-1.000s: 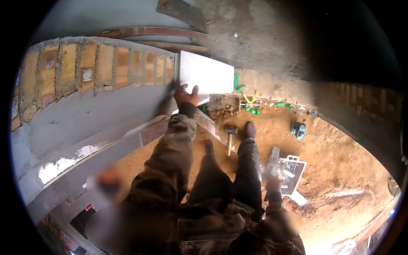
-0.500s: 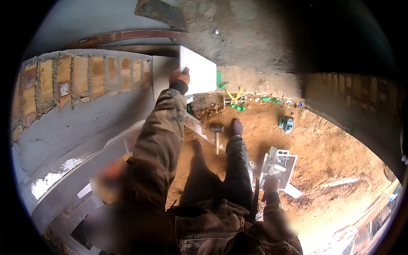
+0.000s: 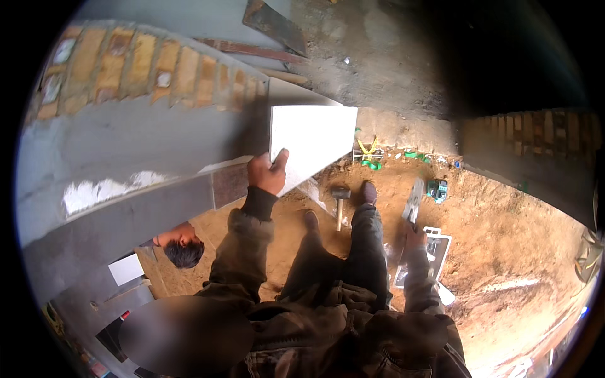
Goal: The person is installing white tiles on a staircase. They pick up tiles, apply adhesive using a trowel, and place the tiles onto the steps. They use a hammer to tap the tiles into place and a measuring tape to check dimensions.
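My left hand [image 3: 267, 174] grips a white tile [image 3: 312, 135] by its lower left edge, with the thumb on the face. The tile is tilted near the end of the low wall, and a paler panel [image 3: 305, 92] shows behind it. Lower right, my right hand [image 3: 414, 237] is closed round the near end of a trowel [image 3: 413, 200]. Its long, narrow grey blade points away from me over the dirt floor. Below and beside that hand lies a white-framed tray [image 3: 438, 249], partly hidden by my forearm.
A mallet [image 3: 340, 198] is between my feet. Beyond lie a yellow-handled tool [image 3: 368, 148] with green strap and a teal device [image 3: 437, 190]. On the left runs a brick-topped wall [image 3: 126, 138]; another person's head [image 3: 183, 249] shows below it, near a white tile [image 3: 126, 269].
The tile and my left hand have come nearer to me and moved right. The trowel has swung up and away from the tray. The other person's head is now plainly visible.
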`<move>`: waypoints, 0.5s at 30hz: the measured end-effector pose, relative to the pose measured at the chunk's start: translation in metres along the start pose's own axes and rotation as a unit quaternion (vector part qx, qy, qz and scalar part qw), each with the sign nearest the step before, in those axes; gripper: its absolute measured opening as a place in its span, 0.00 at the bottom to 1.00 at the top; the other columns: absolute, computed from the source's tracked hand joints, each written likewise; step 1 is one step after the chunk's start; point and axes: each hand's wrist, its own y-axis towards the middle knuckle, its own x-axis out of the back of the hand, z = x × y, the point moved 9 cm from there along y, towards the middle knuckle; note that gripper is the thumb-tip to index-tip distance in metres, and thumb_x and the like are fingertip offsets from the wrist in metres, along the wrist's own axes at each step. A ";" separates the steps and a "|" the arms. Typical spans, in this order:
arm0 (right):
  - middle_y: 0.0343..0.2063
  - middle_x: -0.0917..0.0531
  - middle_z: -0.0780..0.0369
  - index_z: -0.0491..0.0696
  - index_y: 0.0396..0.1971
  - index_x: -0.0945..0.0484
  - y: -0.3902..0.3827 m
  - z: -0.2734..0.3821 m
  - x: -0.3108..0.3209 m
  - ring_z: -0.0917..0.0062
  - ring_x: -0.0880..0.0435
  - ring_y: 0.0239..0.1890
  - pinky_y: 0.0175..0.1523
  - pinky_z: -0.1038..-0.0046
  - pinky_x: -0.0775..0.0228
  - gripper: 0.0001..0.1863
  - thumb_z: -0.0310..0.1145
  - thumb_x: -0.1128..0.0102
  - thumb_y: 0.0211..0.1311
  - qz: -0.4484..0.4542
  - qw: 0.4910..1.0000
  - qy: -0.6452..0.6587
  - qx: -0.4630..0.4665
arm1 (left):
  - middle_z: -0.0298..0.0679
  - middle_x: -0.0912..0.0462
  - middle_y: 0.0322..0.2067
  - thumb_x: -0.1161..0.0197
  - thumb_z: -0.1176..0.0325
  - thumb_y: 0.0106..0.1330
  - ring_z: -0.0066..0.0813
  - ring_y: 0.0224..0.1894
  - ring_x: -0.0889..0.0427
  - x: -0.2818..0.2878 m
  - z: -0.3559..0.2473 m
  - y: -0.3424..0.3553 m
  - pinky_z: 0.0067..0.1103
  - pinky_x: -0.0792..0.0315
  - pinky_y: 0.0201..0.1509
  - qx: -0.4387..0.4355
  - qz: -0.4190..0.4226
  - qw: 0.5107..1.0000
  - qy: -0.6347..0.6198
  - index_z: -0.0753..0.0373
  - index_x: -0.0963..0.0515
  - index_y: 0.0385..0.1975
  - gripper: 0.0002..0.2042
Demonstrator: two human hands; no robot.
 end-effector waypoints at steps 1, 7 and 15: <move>0.13 0.25 0.65 0.46 0.20 0.24 -0.006 0.018 -0.010 0.81 0.28 0.11 0.15 0.74 0.37 0.15 0.39 0.34 0.59 0.027 0.998 0.058 -0.019 | 0.57 0.20 0.23 0.35 0.58 0.64 0.50 0.26 0.20 0.013 0.002 -0.018 0.35 0.28 0.31 0.034 0.013 0.999 -0.027 0.73 0.21 0.24 0.19; 0.14 0.28 0.66 0.47 0.23 0.26 -0.040 0.054 -0.075 0.79 0.29 0.11 0.15 0.72 0.35 0.12 0.36 0.34 0.60 0.130 0.936 0.317 -0.084 | 0.45 0.19 0.21 0.38 0.66 0.66 0.23 0.24 0.25 0.077 0.028 -0.122 0.26 0.29 0.32 0.060 0.008 0.970 -0.234 0.74 0.20 0.29 0.14; 0.19 0.27 0.66 0.49 0.27 0.28 -0.151 0.148 -0.131 0.80 0.27 0.19 0.22 0.73 0.34 0.13 0.37 0.32 0.61 0.168 0.874 0.455 -0.016 | 0.37 0.18 0.23 0.40 0.68 0.67 0.20 0.27 0.23 0.210 0.091 -0.238 0.21 0.28 0.33 0.075 0.093 0.948 -0.296 0.71 0.18 0.36 0.10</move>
